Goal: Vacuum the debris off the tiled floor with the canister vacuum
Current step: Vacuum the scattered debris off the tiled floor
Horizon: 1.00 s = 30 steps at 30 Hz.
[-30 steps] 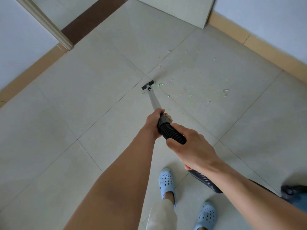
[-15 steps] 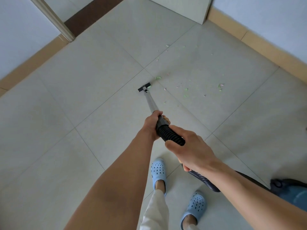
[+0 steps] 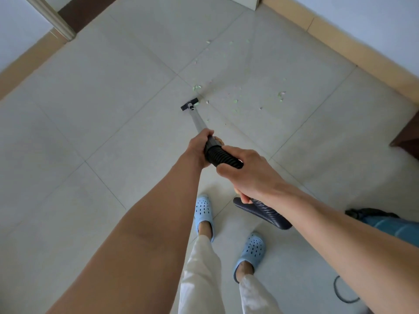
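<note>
Your L hand [image 3: 199, 148]: wrapped round wand [image 3: 197, 120] top.
Your R hand [image 3: 247, 175]: gripping hose [image 3: 223, 156], just behind L.
Nozzle [image 3: 189, 104]: on floor [image 3: 113, 91], ahead of hands.
Debris [image 3: 235, 102]: fwd-right of nozzle.

Bare forearms, no sleeves; cream trousers [image 3: 201, 275]; light-blue perforated clogs [image 3: 250, 249] on both feet.

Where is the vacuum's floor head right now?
In the head view, the floor head sits on the tiled floor ahead of both hands, just left of the scattered green debris.
</note>
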{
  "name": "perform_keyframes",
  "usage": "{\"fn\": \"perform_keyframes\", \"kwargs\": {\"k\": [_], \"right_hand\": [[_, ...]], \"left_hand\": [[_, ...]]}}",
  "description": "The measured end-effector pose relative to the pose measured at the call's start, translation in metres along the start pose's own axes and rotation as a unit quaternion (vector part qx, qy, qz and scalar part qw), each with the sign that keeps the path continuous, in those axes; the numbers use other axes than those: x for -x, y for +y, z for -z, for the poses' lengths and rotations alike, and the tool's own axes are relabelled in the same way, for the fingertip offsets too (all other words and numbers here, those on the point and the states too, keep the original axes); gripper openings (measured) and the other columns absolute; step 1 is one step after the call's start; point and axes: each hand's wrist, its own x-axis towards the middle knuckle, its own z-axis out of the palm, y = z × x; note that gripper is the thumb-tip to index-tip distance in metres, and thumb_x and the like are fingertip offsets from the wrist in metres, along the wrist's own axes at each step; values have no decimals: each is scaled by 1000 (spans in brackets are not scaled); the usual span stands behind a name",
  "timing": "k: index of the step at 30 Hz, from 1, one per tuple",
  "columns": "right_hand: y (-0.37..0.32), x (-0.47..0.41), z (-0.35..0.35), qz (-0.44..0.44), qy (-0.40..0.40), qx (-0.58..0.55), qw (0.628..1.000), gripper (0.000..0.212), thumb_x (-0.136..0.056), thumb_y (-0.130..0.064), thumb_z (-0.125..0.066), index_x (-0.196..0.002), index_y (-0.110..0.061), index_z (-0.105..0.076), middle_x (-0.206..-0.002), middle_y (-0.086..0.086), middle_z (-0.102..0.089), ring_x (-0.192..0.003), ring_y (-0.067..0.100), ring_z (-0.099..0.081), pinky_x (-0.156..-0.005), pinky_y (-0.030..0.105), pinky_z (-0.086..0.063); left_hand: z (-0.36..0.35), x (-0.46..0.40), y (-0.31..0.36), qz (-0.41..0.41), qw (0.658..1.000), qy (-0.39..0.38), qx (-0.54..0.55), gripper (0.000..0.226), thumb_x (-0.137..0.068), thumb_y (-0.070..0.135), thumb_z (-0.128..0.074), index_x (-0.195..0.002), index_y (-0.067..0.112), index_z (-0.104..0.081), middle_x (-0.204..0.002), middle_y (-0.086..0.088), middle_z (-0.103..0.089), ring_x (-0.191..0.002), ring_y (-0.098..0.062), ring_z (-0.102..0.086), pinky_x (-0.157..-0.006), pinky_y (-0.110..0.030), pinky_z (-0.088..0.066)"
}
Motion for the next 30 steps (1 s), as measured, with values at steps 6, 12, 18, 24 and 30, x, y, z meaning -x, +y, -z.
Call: {"fn": "perform_keyframes", "kwargs": {"k": [6,12,18,24,30], "right_hand": [[32,34,-3,-17,-5,26,1000,51,-90,-37,-55,-139,-50,-50,-67,-1,-68,-38,17,-59,-53,29,-51],[55,66,2,-28,-2,25,999,41,-89,-36,-55,-128,-48,-54,-76,2,-73,-49,21,-70,-57,34,-58],[67,95,12,-25,1,30,999,45,-90,-37,-55,-134,-49,-55,-59,-5,-61,-39,19,-60,-56,30,-51],[79,115,22,-36,11,33,999,57,-90,-38,-55,-146,-48,-48,-54,-7,-58,-37,17,-59,-54,25,-44],[94,134,36,-55,11,30,998,54,-88,-36,-55,-140,-50,-52,-54,-7,-58,-40,20,-61,-52,27,-50]], "left_hand": [[4,11,-45,24,999,-6,21,18,-94,10,-50,-77,8,-44,-65,-6,-45,-43,-16,-50,-42,-20,-48],[-3,31,-82,36,999,-4,27,20,-94,9,-50,-75,8,-44,-64,-6,-45,-42,-16,-49,-42,-19,-48],[-8,48,-107,37,999,-4,9,17,-92,10,-52,-77,7,-45,-67,-7,-48,-43,-18,-52,-44,-22,-49],[-16,56,-127,29,999,-3,-31,14,-91,12,-53,-81,6,-46,-67,-7,-51,-44,-19,-55,-46,-23,-50],[-30,62,-152,43,998,-7,-37,16,-91,13,-53,-79,6,-45,-64,-7,-51,-41,-20,-55,-45,-24,-51]]}}
